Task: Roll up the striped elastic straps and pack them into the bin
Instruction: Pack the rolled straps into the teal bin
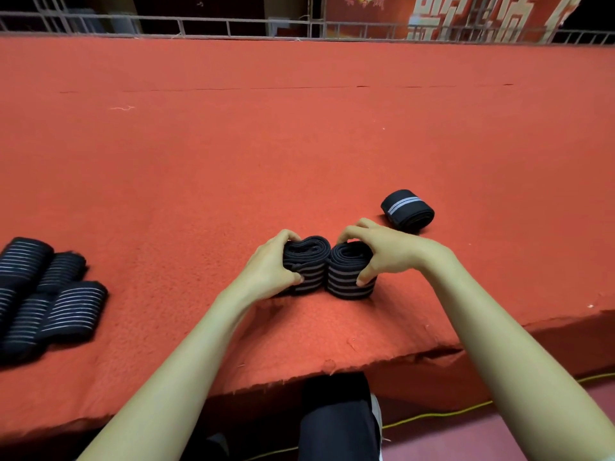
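Two rolled black straps with grey stripes stand side by side near the front edge of the red felt table (299, 144). My left hand (269, 267) grips the left roll (307, 261), thumb on its striped side and fingers over the top. My right hand (382, 251) grips the right roll (349, 274) the same way. The two rolls touch each other. A third rolled strap (407, 211) lies on its side behind my right hand. No bin is in view.
A heap of several striped black straps (46, 294) lies at the left edge of the table. The felt's torn front edge (332, 367) runs just below my forearms. A yellow cable (466, 409) crosses the floor. A metal railing (233, 26) stands beyond the table.
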{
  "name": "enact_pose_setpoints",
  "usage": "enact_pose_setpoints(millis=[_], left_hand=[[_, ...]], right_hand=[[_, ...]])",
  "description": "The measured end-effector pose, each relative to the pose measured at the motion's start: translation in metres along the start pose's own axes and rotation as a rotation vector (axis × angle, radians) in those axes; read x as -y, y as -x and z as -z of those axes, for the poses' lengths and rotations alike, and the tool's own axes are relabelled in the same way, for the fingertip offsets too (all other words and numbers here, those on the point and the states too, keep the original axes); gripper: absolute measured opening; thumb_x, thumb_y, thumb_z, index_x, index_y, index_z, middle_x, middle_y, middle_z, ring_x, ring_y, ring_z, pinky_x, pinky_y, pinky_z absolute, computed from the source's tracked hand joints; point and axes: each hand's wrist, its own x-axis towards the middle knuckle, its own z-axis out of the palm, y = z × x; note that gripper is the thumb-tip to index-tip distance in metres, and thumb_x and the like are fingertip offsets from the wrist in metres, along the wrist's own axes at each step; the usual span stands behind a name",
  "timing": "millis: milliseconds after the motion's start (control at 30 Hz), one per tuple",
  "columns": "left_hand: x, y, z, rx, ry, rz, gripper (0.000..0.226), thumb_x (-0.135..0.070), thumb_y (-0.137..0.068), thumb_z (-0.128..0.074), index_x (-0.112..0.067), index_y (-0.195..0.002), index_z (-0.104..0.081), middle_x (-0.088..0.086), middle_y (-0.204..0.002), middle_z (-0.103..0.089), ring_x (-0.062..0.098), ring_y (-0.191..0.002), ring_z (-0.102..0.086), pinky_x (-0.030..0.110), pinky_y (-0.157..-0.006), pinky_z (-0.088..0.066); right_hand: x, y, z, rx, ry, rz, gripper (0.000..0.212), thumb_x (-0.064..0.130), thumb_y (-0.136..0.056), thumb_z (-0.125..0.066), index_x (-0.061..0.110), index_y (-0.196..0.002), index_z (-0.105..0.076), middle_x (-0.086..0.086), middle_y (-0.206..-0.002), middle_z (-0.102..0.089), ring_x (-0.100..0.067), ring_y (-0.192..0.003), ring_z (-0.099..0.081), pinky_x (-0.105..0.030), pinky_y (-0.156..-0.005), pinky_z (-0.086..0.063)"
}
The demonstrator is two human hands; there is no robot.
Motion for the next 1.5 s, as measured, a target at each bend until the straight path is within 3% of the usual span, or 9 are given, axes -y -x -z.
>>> enact_pose_setpoints(millis=[167, 267, 333, 500, 667, 767, 933, 1267, 1500], left_hand=[[-0.002, 0.001, -0.001, -0.006, -0.043, -0.004, 0.059, -0.025, -0.066, -0.081, -0.020, -0.117, -0.052, -0.002, -0.111, -0.061, 0.016, -0.102, -0.057, 0.030, -0.090, -0.045], [0.000, 0.011, 0.005, -0.041, 0.007, 0.007, 0.054, -0.021, -0.065, -0.082, -0.019, -0.112, -0.056, -0.001, -0.107, -0.063, 0.016, -0.098, -0.058, 0.026, -0.084, -0.043], [0.006, 0.027, 0.013, -0.070, 0.011, 0.015, 0.053, -0.020, -0.065, -0.082, -0.019, -0.112, -0.057, -0.001, -0.107, -0.063, 0.017, -0.098, -0.058, 0.027, -0.083, -0.043], [0.037, 0.088, 0.049, -0.254, 0.039, 0.130, 0.051, -0.018, -0.063, -0.083, -0.022, -0.106, -0.056, -0.003, -0.103, -0.065, 0.017, -0.095, -0.059, 0.028, -0.084, -0.043], [0.063, 0.163, 0.092, -0.439, 0.051, 0.239, 0.051, -0.015, -0.061, -0.086, -0.022, -0.103, -0.058, -0.006, -0.096, -0.065, 0.011, -0.088, -0.058, 0.019, -0.077, -0.036], [0.078, 0.206, 0.114, -0.533, 0.072, 0.311, 0.053, -0.014, -0.060, -0.087, -0.026, -0.103, -0.057, -0.007, -0.095, -0.064, 0.005, -0.076, -0.056, 0.018, -0.074, -0.037], [0.103, 0.275, 0.145, -0.708, 0.096, 0.415, 0.053, -0.014, -0.061, -0.087, -0.029, -0.102, -0.055, -0.014, -0.090, -0.064, 0.007, -0.086, -0.059, -0.001, -0.069, -0.035], [0.157, 0.405, 0.159, -0.951, 0.014, 0.853, 0.050, -0.019, -0.064, -0.079, -0.024, -0.100, -0.044, 0.000, -0.102, -0.057, 0.023, -0.091, -0.056, 0.039, -0.077, -0.047], [0.195, 0.457, 0.135, -0.790, -0.090, 1.309, 0.042, -0.015, -0.071, -0.070, -0.015, -0.099, -0.039, 0.006, -0.101, -0.047, 0.029, -0.084, -0.049, 0.038, -0.066, -0.038]], right_hand=[[0.012, 0.022, -0.004, -0.108, 0.019, 0.130, 0.060, 0.009, -0.063, -0.082, 0.019, -0.112, -0.049, 0.013, -0.137, -0.029, -0.012, -0.116, -0.045, -0.027, -0.095, -0.042], [0.018, 0.025, -0.004, -0.119, 0.065, 0.078, 0.055, 0.010, -0.064, -0.082, 0.019, -0.105, -0.047, 0.005, -0.112, -0.054, -0.019, -0.099, -0.054, -0.034, -0.082, -0.048], [0.022, 0.028, -0.004, -0.128, 0.102, 0.037, 0.055, 0.013, -0.064, -0.082, 0.020, -0.107, -0.047, 0.000, -0.102, -0.057, -0.021, -0.095, -0.053, -0.036, -0.079, -0.047], [0.047, 0.031, -0.010, -0.238, 0.388, 0.000, 0.060, 0.023, -0.068, -0.077, 0.025, -0.121, -0.049, -0.001, -0.115, -0.051, -0.024, -0.119, -0.035, -0.039, -0.101, -0.029], [0.119, 0.020, -0.027, -0.172, 0.233, 0.179, 0.053, 0.027, -0.072, -0.076, 0.021, -0.116, -0.046, 0.002, -0.115, -0.059, -0.022, -0.104, -0.054, -0.036, -0.082, -0.044], [0.177, 0.008, -0.048, -0.106, 0.132, 0.364, 0.054, 0.030, -0.070, -0.078, 0.023, -0.113, -0.046, 0.004, -0.114, -0.058, -0.020, -0.102, -0.055, -0.042, -0.087, -0.047], [0.278, -0.006, -0.082, 0.034, 0.062, 0.629, 0.055, 0.026, -0.070, -0.080, 0.019, -0.113, -0.047, 0.001, -0.110, -0.059, -0.018, -0.096, -0.056, -0.040, -0.086, -0.047], [0.427, -0.013, -0.178, 0.234, 0.172, 1.019, 0.054, 0.028, -0.071, -0.079, 0.014, -0.112, -0.047, 0.001, -0.109, -0.056, -0.019, -0.097, -0.054, -0.040, -0.085, -0.044], [0.498, -0.013, -0.250, 0.321, 0.332, 1.212, 0.056, 0.030, -0.073, -0.075, 0.022, -0.118, -0.043, 0.007, -0.115, -0.053, -0.018, -0.100, -0.053, -0.039, -0.077, -0.047]])
